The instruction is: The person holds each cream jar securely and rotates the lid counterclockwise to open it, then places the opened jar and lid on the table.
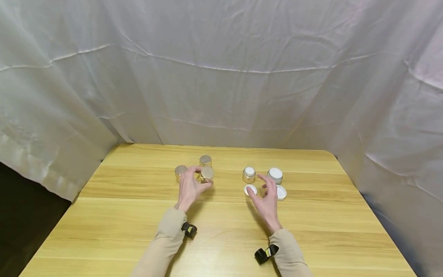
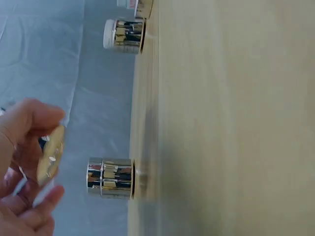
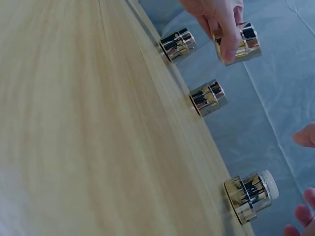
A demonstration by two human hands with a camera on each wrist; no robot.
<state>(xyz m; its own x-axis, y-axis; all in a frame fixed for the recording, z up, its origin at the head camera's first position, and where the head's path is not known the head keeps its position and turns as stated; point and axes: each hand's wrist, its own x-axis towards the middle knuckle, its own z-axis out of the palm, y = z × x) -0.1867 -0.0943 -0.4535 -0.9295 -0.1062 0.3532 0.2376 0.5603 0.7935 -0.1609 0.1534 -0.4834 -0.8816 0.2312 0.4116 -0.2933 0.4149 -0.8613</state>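
Note:
My left hand (image 1: pixel 189 188) grips a shiny gold lidded jar (image 1: pixel 207 174) between thumb and fingers; the right wrist view shows this jar (image 3: pixel 248 43) lifted off the table. Two similar gold jars stand upright close by, one jar (image 1: pixel 180 171) to the left and another jar (image 1: pixel 205 160) behind. My right hand (image 1: pixel 268 200) hovers with thumb and fingers spread, nothing between them. Around it are a gold jar with a white top (image 1: pixel 248 175), a wider silvery jar with a white top (image 1: pixel 275 176), and two round white-faced lids, a smaller lid (image 1: pixel 253 189) under the thumb tip and a larger lid (image 1: pixel 282 193).
The things stand toward the far half of a light wooden table (image 1: pixel 221 246). Pale grey curtains (image 1: pixel 221 104) hang behind it and along both sides. A black wrist camera (image 1: pixel 189 229) is strapped to the left sleeve, another camera (image 1: pixel 265 254) to the right.

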